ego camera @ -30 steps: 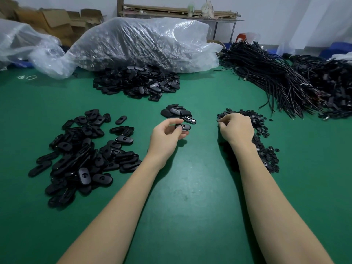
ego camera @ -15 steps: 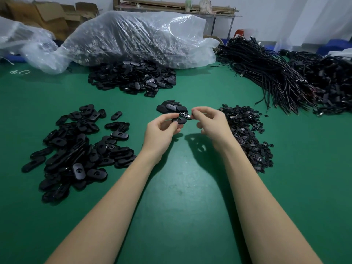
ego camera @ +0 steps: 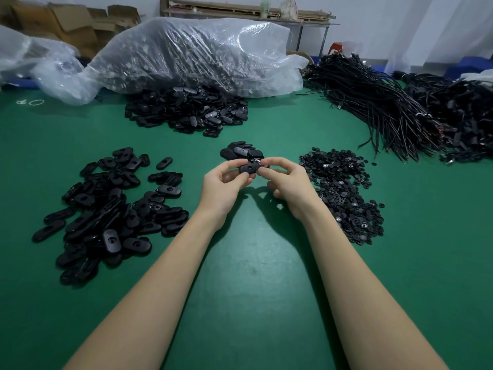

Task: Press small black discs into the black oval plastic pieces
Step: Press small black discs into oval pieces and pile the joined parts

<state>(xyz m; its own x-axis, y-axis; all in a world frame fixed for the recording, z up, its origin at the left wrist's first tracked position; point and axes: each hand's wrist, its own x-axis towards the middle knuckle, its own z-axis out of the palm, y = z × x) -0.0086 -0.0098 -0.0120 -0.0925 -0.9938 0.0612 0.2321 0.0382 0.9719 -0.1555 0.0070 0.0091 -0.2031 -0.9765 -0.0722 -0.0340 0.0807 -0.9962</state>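
Two bare forearms reach up from the tabletop's [ego camera: 256, 303] near edge, and between and beside them I see the widest stretch of bare green surface, running along that near edge. Toward the far edge a big clear plastic bag [ego camera: 192, 57] lies slumped, with a spill of black ovals [ego camera: 186, 110] just in front of it. Off the far right corner, bundles of black cords [ego camera: 394, 102] crowd the edge. Beyond the tabletop I make out cardboard boxes [ego camera: 72, 22] at the far left and a shelf-like bench [ego camera: 248, 10] against a pale wall.

On the left side sits a broad heap of black oval plastic pieces [ego camera: 106, 206]; on the right, a flatter heap of small black discs [ego camera: 344, 190]. A small cluster of ovals [ego camera: 237, 150] lies near the centre, just behind the hands.

My left hand [ego camera: 224, 185] has its fingers curled, pinching one oval piece [ego camera: 248, 169] between thumb and fingertips above the tabletop's middle. My right hand [ego camera: 288, 180] is curled too, its thumb and forefinger pinched against the oval's right end; I cannot tell whether a disc sits between them. The bare strip between the two heaps is mostly taken up by the hands.
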